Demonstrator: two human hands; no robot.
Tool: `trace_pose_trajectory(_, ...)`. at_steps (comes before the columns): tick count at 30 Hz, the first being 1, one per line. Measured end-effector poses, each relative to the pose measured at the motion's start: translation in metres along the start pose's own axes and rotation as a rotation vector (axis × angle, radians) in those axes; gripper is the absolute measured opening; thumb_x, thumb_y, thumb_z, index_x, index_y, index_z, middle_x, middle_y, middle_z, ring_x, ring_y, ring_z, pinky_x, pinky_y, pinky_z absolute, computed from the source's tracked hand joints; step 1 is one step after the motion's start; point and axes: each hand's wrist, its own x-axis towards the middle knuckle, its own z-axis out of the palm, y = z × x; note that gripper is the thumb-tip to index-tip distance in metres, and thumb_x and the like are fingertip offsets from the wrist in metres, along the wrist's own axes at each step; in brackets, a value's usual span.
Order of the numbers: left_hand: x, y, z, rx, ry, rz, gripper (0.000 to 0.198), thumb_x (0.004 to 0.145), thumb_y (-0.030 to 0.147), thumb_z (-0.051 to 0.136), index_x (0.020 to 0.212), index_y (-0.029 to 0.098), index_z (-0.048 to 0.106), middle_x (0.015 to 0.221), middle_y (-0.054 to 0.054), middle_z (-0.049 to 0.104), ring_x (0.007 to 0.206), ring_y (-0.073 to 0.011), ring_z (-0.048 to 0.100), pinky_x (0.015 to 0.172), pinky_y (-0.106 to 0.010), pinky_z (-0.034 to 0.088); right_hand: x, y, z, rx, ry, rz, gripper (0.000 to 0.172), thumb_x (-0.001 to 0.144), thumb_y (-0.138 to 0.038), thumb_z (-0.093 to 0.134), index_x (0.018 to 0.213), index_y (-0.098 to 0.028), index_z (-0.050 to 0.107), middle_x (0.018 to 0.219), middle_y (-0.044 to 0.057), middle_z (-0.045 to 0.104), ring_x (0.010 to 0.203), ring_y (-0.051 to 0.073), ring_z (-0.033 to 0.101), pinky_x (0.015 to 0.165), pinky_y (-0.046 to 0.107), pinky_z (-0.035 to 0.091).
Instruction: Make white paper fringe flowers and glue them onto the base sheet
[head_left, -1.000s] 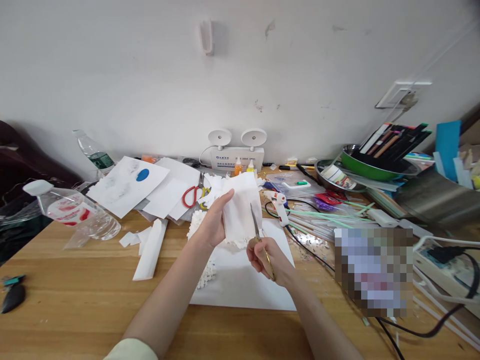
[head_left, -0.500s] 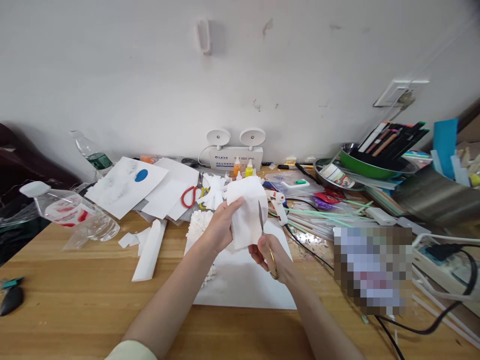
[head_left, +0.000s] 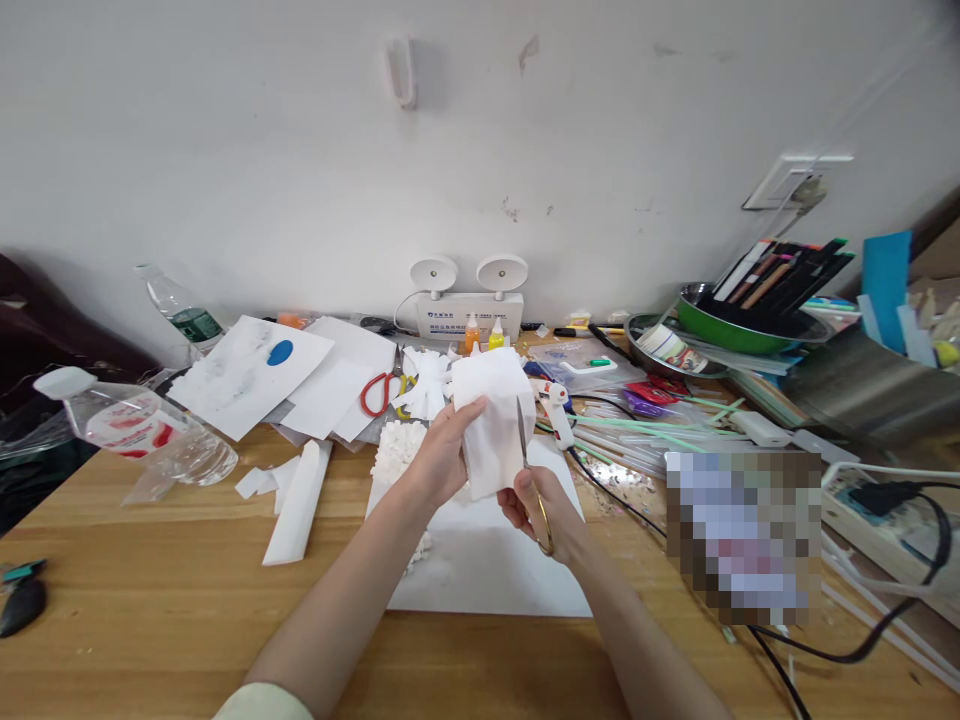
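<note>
My left hand (head_left: pixel 444 448) pinches a white sheet (head_left: pixel 491 425) by its left side, thumb on top; whether it is paper or thin fabric I cannot tell. In my right hand (head_left: pixel 536 505) is a pair of scissors (head_left: pixel 545 535) with a gold-coloured handle. Their blade lies against the right part of the sheet, pointing away from me. Beneath both hands a large white board (head_left: pixel 487 580) rests on the wooden table. Small white pieces (head_left: pixel 396 450) cover its left side, partly hidden by my left forearm.
Left stand a tilted water bottle (head_left: pixel 142 425), white papers (head_left: pixel 251 385) and a folded white strip (head_left: pixel 298 505). Red-handled scissors (head_left: pixel 379 393) and small paint bottles (head_left: pixel 496 336) are behind. To the right lie a glue gun (head_left: pixel 553 405), plastic sticks, a green pan (head_left: pixel 739 325) and black cables.
The whole view has shifted very slightly. My hands, the white sheet and the scissors stay in nearly the same position.
</note>
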Motion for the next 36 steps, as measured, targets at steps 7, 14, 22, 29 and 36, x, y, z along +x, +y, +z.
trace_pose_trajectory(7,0.002,0.000,-0.001,-0.038,0.061,-0.028,0.018,0.073,0.031,0.059,0.080,0.015,0.061,0.077,-0.003,0.066,0.070,-0.0143,0.061,0.065,-0.024,0.047,0.001,-0.004,0.000,0.012,0.002,-0.019,0.063,0.062,-0.078,0.032,0.057,-0.016,0.045,0.043,-0.003,0.040,0.036,0.005,0.032,0.034,0.018,0.019)
trace_pose_trajectory(14,0.001,0.001,0.000,-0.062,0.044,-0.024,0.016,0.073,0.029,0.059,0.080,0.015,0.061,0.077,-0.003,0.066,0.070,-0.0148,0.060,0.066,-0.025,0.046,0.004,-0.001,0.001,0.035,-0.012,0.004,0.064,0.061,-0.078,0.035,0.055,-0.016,0.046,0.034,-0.003,0.039,0.027,0.004,0.027,0.029,0.018,0.016)
trace_pose_trajectory(22,0.002,0.006,-0.004,-0.076,0.071,-0.023,0.022,0.069,0.034,0.062,0.079,0.014,0.062,0.074,-0.003,0.066,0.069,-0.0157,0.061,0.066,-0.025,0.046,0.002,-0.006,0.002,0.007,-0.036,0.061,0.059,0.065,-0.073,0.038,0.054,-0.016,0.045,0.033,-0.004,0.040,0.023,0.003,0.024,0.026,0.017,0.016)
trace_pose_trajectory(29,0.001,0.004,-0.001,-0.007,0.056,0.003,0.021,0.070,0.031,0.061,0.082,0.013,0.062,0.073,-0.006,0.068,0.073,-0.0193,0.064,0.070,-0.028,0.048,-0.004,-0.011,0.004,-0.058,0.016,-0.010,0.064,0.063,-0.078,0.028,0.053,-0.017,0.041,0.041,-0.002,0.040,0.031,0.004,0.030,0.027,0.017,0.017)
trace_pose_trajectory(36,-0.002,0.000,0.002,0.009,0.008,-0.021,0.022,0.073,0.030,0.059,0.086,0.013,0.063,0.077,-0.007,0.069,0.075,-0.0200,0.064,0.067,-0.028,0.049,-0.005,-0.019,0.001,-0.106,0.014,-0.038,0.063,0.065,-0.078,0.024,0.049,-0.018,0.036,0.040,-0.002,0.037,0.030,0.003,0.027,0.028,0.020,0.017)
